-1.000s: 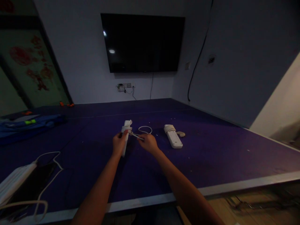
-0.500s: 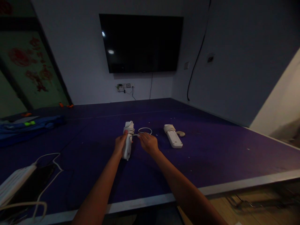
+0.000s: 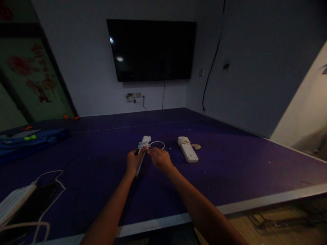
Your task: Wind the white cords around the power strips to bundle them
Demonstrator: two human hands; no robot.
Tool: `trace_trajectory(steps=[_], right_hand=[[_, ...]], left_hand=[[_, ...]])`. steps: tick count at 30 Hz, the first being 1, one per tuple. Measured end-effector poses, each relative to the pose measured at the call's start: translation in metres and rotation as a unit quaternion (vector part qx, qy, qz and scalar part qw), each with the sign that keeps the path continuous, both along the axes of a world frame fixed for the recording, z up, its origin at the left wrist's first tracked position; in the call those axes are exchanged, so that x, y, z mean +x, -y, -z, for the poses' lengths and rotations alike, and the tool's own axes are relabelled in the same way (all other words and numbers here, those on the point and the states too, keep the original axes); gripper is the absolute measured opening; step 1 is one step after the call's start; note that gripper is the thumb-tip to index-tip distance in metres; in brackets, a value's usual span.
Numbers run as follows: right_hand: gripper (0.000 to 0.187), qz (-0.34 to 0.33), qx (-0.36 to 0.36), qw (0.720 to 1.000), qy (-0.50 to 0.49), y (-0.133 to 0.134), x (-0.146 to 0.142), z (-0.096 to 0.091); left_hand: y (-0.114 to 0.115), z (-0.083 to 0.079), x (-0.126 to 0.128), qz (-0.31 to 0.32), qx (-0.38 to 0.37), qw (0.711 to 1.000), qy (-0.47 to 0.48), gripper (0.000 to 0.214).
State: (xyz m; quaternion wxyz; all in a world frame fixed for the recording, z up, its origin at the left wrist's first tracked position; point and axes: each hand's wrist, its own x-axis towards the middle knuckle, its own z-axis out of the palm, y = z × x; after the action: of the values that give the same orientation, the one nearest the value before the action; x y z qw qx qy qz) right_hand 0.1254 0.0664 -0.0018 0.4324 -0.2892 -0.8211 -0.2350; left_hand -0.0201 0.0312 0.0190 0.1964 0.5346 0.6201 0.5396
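My left hand (image 3: 133, 162) is closed around a white power strip (image 3: 146, 139), which leans to the right with its top end away from me. Several turns of white cord (image 3: 143, 145) are wrapped round the strip near that end. My right hand (image 3: 159, 158) is closed on the cord close beside the strip, its fingertips near my left thumb. A loose loop of the cord (image 3: 157, 142) curves out past my right fingers. To the right lies a second white power strip (image 3: 189, 152), its cord wound round the far end and its plug (image 3: 196, 146) beside it.
On the left of the purple table (image 3: 102, 190) lie another white power strip (image 3: 17, 199), a black flat device (image 3: 33, 207) and a white cable (image 3: 55, 199). Blue cloth (image 3: 43, 137) is farther back. A television (image 3: 153, 51) hangs on the wall.
The held power strip has turned and tilted to the right. My right hand has come closer to the strip with the cord, and my left thumb now reaches the wrapped turns.
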Motion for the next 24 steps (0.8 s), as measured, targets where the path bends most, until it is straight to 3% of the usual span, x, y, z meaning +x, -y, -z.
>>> trace_trajectory(steps=[8,15,19,24], right_hand=[[0.024,-0.027,0.033,0.999,-0.015,0.003,0.000,-0.002],[0.022,-0.032,-0.084,0.996,-0.018,0.007,0.004,-0.007],[0.015,-0.038,-0.164,0.984,-0.062,0.006,0.006,-0.010],[0.019,-0.034,-0.218,0.970,-0.106,0.009,0.005,-0.015]], left_hand=[[0.004,0.001,-0.001,0.042,0.043,0.993,-0.099,0.054],[0.001,0.010,-0.002,0.099,0.051,0.989,-0.099,0.065],[-0.001,0.010,-0.007,0.078,0.035,0.986,-0.141,0.062],[-0.004,0.012,-0.013,0.066,-0.030,0.948,-0.311,0.112]])
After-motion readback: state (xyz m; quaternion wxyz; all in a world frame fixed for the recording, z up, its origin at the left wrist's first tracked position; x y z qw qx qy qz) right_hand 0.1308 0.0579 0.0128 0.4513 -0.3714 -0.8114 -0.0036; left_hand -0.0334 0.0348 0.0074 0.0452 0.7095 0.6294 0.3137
